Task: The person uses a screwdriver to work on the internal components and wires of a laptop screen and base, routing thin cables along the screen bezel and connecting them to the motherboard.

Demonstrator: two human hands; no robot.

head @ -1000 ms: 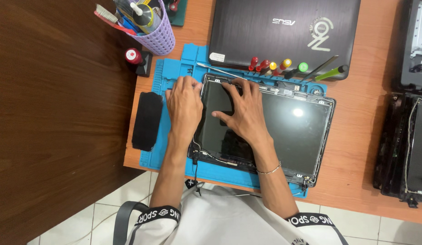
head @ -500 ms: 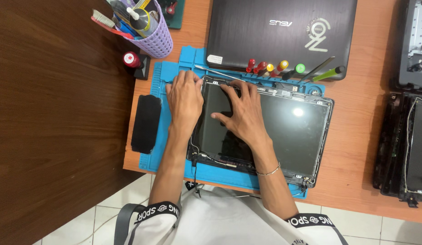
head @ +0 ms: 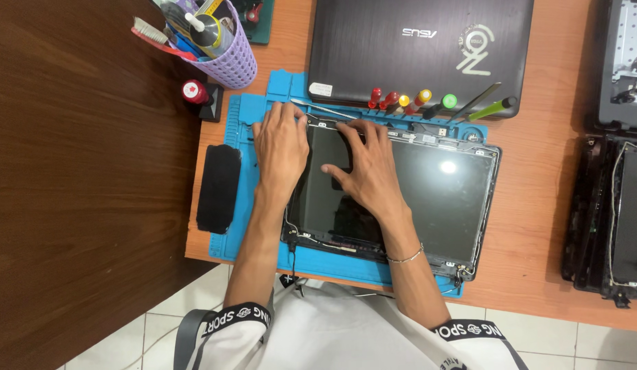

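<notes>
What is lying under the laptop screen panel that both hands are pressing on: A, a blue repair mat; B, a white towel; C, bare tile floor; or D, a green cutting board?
A: the blue repair mat shows around the laptop screen panel, under the left hand and the right hand.

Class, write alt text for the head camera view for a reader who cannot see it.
Two bare hands press on a laptop screen panel lying flat on a blue repair mat: the left hand at its far left corner, the right hand spread on the glass. Screwdrivers and a closed dark laptop lie beyond.
</notes>
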